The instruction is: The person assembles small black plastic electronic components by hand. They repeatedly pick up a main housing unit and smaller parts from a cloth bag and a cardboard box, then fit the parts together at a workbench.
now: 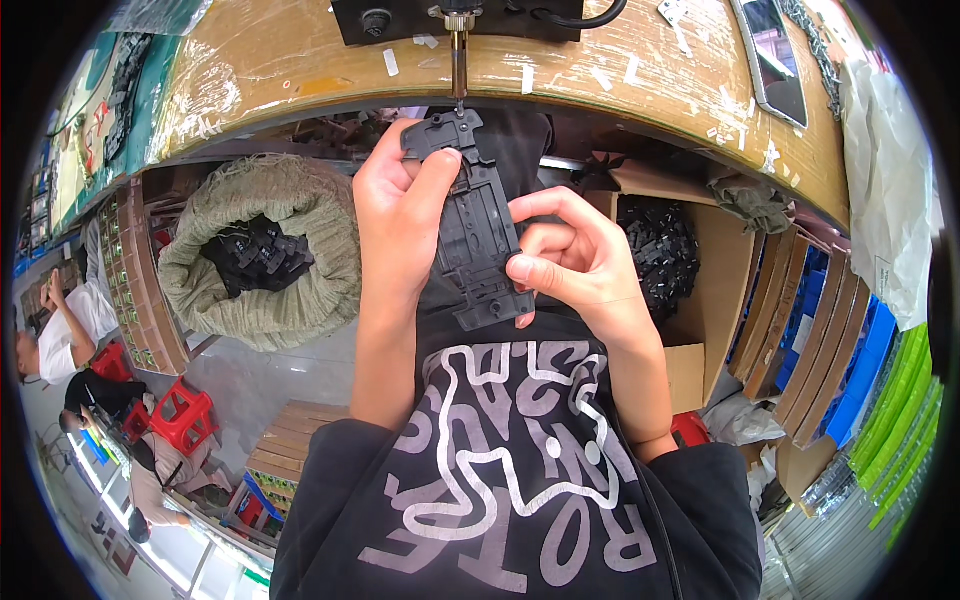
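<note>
The black shirt (510, 480) fills the foreground. Above it, the left hand (395, 215) and right hand (575, 260) each clamp fingers on a black chassis (475, 225), held upright under the bench's screwdriver bit (459, 65). This looks like screw-driving; next, its top end must meet the bit squarely.

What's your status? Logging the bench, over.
Left hand and right hand both grip black plastic chassis. Its top end sits under screwdriver bit. Nothing between them.

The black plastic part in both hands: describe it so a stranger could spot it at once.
Below the wooden bench edge, the left hand and right hand grip one long flat black part under a vertical metal bit. Others lie heaped in the sack and box.
</note>
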A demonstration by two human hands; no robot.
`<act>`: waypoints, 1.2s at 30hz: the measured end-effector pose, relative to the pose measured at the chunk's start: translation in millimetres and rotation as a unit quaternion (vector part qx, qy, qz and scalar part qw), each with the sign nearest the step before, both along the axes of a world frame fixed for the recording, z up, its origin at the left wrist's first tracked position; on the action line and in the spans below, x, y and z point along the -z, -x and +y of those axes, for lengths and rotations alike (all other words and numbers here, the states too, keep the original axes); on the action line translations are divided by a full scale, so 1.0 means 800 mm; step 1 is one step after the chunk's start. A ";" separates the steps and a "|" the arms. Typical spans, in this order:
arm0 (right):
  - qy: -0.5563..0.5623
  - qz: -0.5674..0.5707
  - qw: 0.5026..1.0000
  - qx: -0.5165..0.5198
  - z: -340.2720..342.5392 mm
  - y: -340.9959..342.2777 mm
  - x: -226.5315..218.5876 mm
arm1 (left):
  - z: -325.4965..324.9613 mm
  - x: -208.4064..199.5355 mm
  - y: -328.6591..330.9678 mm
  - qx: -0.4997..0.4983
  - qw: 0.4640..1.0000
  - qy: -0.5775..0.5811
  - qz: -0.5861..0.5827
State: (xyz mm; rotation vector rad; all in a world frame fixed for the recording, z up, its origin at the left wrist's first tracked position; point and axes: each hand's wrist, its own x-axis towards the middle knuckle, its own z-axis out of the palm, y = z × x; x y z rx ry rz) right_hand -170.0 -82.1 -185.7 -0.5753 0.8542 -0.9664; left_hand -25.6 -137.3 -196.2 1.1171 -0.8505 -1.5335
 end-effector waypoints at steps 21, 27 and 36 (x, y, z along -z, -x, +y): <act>0.000 0.003 1.000 0.013 -0.008 -0.002 -0.006 | -0.008 -0.001 0.000 0.003 1.000 -0.009 -0.013; -0.004 0.002 1.000 0.014 -0.009 -0.004 -0.007 | -0.008 -0.001 -0.001 0.009 1.000 -0.006 -0.028; 0.002 -0.008 1.000 0.017 -0.011 -0.005 -0.007 | -0.010 -0.001 0.000 0.007 0.999 -0.004 -0.035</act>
